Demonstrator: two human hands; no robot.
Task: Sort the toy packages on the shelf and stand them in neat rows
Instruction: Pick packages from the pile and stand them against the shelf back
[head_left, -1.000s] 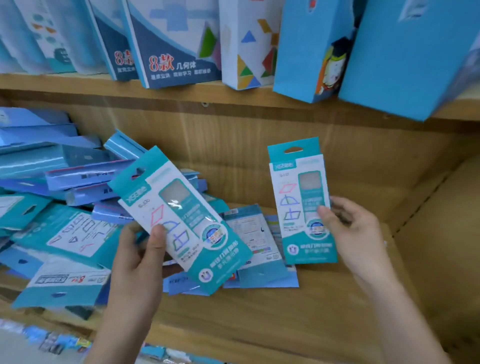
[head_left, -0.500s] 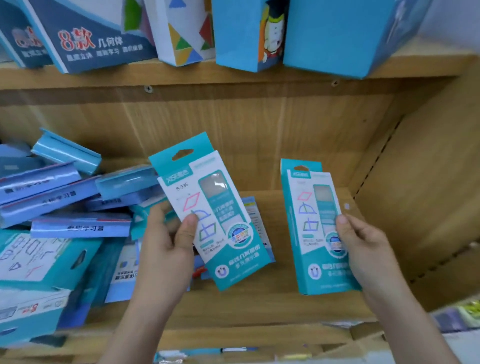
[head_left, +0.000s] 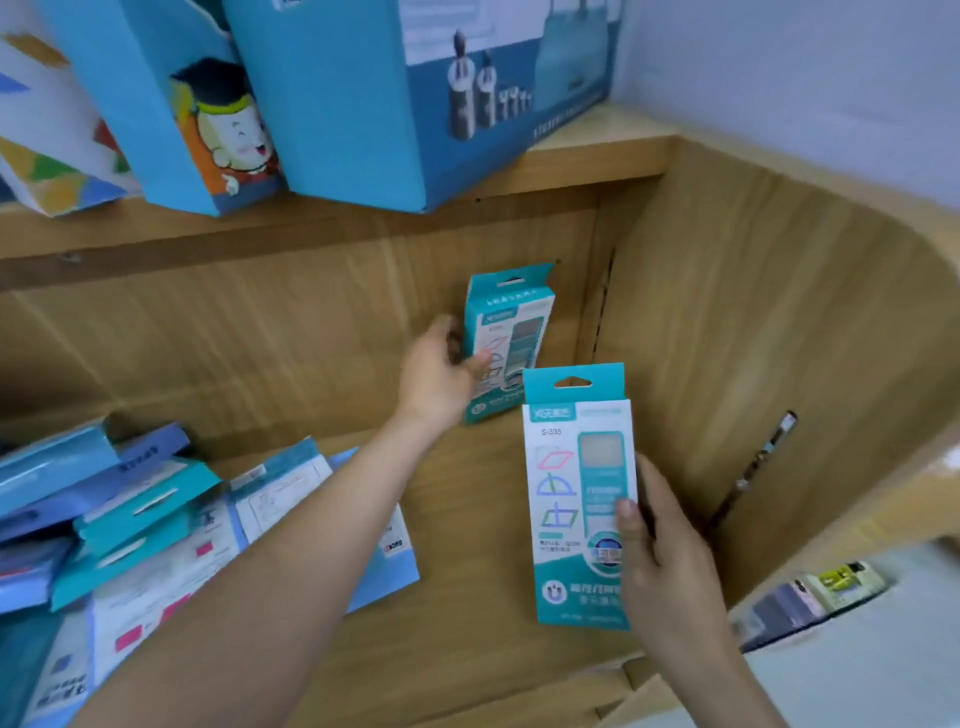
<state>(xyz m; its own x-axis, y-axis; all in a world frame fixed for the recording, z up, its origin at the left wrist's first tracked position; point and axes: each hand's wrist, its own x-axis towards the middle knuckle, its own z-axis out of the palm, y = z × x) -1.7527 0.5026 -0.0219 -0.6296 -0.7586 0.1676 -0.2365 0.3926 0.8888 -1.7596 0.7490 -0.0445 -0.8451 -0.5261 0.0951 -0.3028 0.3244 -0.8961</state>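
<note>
At centre frame, the left hand (head_left: 441, 371) grips a teal package (head_left: 511, 332) upright near the back corner of the shelf (head_left: 467, 509). The right hand (head_left: 660, 551), lower right, pinches a second package (head_left: 576, 493) upright between thumb and fingers; loose packages (head_left: 130, 519) lie heaped at lower left.

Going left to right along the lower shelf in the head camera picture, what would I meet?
Heap of toy packages → left hand → upright package at the back → second package → right hand holding it → side wall.
</note>
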